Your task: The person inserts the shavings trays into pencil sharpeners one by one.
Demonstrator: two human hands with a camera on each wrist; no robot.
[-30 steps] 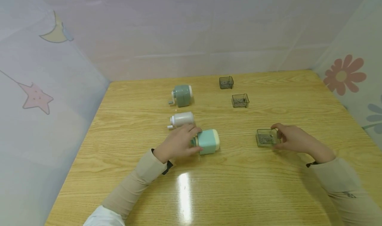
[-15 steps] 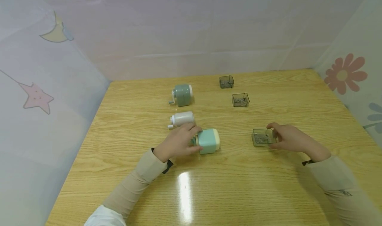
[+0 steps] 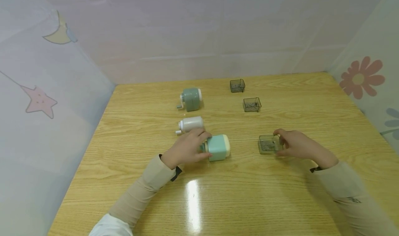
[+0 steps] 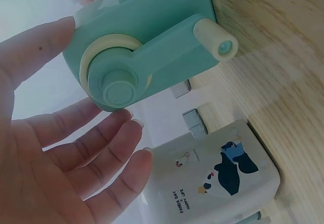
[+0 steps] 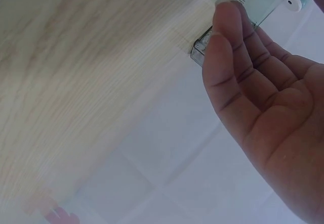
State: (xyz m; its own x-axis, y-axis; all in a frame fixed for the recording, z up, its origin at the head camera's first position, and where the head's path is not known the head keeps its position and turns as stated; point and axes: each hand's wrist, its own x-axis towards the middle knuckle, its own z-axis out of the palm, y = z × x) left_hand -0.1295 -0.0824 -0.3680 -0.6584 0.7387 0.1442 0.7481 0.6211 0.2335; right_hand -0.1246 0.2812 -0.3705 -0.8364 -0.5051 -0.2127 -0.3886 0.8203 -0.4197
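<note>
Mint-green, boxy plastic crank sharpener (image 3: 217, 147) with a cream end lies on the wood-grain worktop (image 3: 240, 194), held between thumb and fingers of the person's left grip (image 3: 188, 147). Just beyond that grip lies a pale grey cylindrical sharpener (image 3: 192, 123); farther beyond, a dark green barrel-shaped sharpener (image 3: 191, 99). The right grip (image 3: 295, 146) pinches a clear, greenish rectangular plastic tray (image 3: 265, 152); beyond it sits a smoky tray (image 3: 251, 109).

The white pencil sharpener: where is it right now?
In the head view, the white pencil sharpener lies on the wooden table, just left of centre, between the dark green sharpener behind it and the mint sharpener by the left hand.
</note>
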